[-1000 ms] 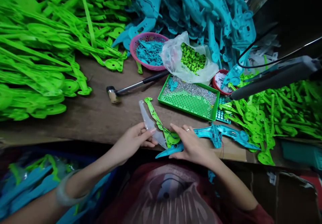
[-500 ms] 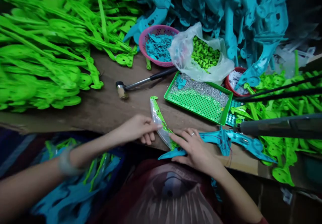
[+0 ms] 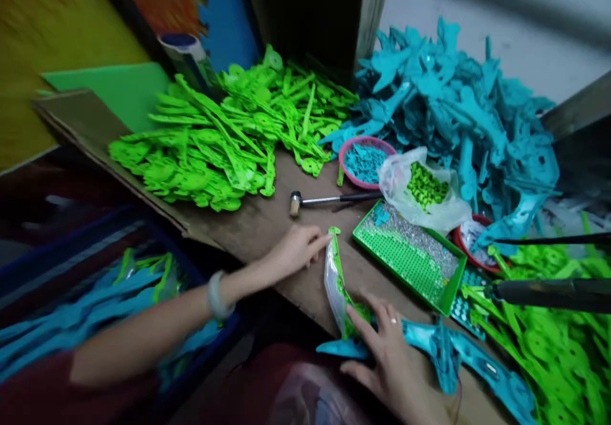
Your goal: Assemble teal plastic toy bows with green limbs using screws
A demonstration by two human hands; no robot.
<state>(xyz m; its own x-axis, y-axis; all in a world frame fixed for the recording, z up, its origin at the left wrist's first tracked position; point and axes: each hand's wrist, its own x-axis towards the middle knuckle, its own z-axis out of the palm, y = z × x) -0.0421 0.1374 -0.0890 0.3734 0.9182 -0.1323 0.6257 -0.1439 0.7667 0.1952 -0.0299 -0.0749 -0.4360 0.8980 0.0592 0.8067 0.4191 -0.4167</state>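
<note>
A slim green plastic part with a clear, curved piece (image 3: 335,290) along its side lies near the table's front edge. My left hand (image 3: 298,251) is at its upper end, index finger stretched towards the tip and the other fingers curled; whether it pinches anything is unclear. Over the lower end rests my right hand (image 3: 382,342), fingers spread, wearing a ring. Beneath and beside that hand lies a blue plastic part (image 3: 446,348), its pointed end showing to the left. A hammer (image 3: 334,200) lies farther back on the table.
Behind are a green tray (image 3: 405,253) of small metal pieces, a pink basket (image 3: 365,182), a plastic bag (image 3: 396,180) and a red bowl (image 3: 459,240). Green parts (image 3: 191,158) and blue parts (image 3: 458,107) are heaped around. A dark rod (image 3: 548,292) juts in from the right.
The view has shifted, showing more of the left and back. My left hand has moved up along the green part to its upper end. My right hand remains at the lower end.
</note>
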